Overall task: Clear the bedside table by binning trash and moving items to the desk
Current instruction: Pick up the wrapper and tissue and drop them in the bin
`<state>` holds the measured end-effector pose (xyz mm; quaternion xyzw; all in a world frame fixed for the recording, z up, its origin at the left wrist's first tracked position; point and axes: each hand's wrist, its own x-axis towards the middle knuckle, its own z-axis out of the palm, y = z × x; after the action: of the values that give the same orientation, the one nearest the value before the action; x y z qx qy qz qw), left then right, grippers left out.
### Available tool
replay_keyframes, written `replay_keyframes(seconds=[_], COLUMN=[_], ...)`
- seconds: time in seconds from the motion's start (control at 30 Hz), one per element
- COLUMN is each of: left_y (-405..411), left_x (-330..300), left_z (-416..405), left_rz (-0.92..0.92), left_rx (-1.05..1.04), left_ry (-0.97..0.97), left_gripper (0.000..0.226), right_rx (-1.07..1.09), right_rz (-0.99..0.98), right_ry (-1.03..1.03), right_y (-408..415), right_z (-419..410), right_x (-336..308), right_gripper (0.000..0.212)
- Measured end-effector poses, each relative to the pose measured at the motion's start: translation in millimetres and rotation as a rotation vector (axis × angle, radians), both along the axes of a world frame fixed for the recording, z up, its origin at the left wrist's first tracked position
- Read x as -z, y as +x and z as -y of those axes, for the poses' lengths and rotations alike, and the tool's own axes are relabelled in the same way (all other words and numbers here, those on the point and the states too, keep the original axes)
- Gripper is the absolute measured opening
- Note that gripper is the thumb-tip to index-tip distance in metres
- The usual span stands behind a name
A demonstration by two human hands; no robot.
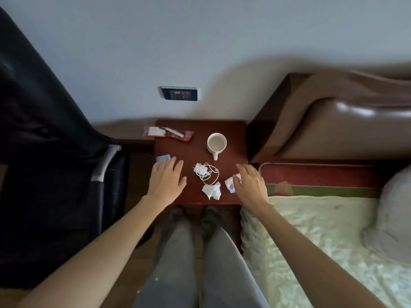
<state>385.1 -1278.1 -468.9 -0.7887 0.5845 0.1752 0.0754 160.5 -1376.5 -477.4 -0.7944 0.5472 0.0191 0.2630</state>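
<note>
I saw both hands spread and holding nothing: left hand (166,178) over a blue card (163,158), right hand (251,184) beside a crumpled wrapper (231,184); mug (216,143), charger (203,171) and tissue (212,190) lay between them on the bench (198,152).

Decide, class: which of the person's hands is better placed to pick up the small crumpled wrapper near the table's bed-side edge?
Right. The right hand hovers open with its fingers right at the crumpled wrapper. The left hand is across the bedside table, over a blue card, with the charger between.
</note>
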Motion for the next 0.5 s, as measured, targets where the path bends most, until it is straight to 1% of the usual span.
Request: replay_keyframes(seconds=[0.1, 0.27, 0.5], left_y=[8.0, 23.4, 43.5], left_x=[31.4, 82.8, 136.7], left_z=[8.9, 15.9, 18.2], left_rz=[-0.007, -0.045, -0.07], left_rx=[0.045, 0.113, 0.213], left_ry=[0.013, 0.063, 0.104], left_gripper=[0.054, 0.054, 0.055], right_rx=[-0.016, 0.08, 0.28], right_rz=[-0.03, -0.058, -0.063], right_ry=[0.034, 0.096, 0.241], right_y=[10.4, 28.8, 37.7], right_z=[-2.2, -20.8, -58.0], right_x=[37.7, 91.9, 155.7], right_gripper=[0.044, 0.044, 0.061])
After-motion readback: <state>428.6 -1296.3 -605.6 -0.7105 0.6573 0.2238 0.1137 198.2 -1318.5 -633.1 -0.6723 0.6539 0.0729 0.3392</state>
